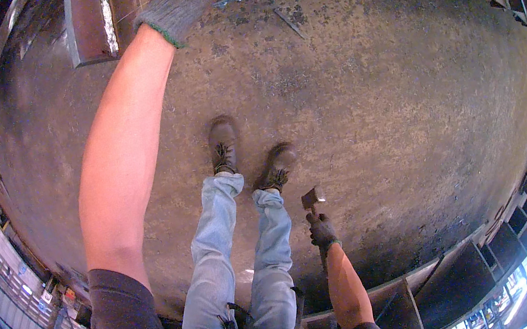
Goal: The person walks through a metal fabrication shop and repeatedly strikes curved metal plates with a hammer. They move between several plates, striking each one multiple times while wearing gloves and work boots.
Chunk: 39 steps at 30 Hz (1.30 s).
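Hammer [312, 198] had a dark, blocky head, one end shiny; was beside right leg [273, 236]. Gloved right hand [322, 231] wrapped it below the head. Left hand [184, 3]: couldn't tell finger state.

Floor [414, 91] lay open right of the boots [222, 142], thin strip [290, 24] ahead, a beam [88, 34] stood just left of the left hand [186, 3]
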Each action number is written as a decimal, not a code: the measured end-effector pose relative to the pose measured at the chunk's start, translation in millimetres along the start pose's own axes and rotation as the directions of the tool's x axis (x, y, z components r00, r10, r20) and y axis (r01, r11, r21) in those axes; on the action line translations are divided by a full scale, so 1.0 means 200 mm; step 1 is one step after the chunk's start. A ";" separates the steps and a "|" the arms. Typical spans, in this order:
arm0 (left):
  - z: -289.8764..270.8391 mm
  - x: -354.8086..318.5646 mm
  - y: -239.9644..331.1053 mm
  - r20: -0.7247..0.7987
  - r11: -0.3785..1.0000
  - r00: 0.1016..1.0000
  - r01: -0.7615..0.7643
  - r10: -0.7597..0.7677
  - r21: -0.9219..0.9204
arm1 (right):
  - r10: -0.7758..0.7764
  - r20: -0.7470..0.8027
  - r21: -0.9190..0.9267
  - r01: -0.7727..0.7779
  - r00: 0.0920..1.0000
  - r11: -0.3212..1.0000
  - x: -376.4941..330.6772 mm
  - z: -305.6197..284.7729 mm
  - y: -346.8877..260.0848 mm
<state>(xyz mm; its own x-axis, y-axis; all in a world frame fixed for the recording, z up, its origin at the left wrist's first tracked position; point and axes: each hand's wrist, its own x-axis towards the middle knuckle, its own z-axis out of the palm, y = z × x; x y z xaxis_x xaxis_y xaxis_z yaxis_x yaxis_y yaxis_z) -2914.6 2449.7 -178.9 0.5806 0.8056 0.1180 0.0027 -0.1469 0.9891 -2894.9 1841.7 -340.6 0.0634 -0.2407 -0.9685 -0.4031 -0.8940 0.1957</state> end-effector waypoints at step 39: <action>0.01 0.01 -0.06 -0.146 0.718 0.965 0.057 -0.217 -0.694 | -0.702 -0.307 0.022 0.742 0.643 0.670 -1.46 0.00 -1.07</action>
<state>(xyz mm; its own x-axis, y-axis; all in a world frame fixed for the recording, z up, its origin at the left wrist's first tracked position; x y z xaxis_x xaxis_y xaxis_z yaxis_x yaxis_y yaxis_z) -2913.0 2451.6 -191.6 0.4408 0.8932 -0.0882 -0.5300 0.3384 0.7775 -2827.3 2103.0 -98.7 0.6042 0.3565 -0.7126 -0.2432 -0.7692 -0.5910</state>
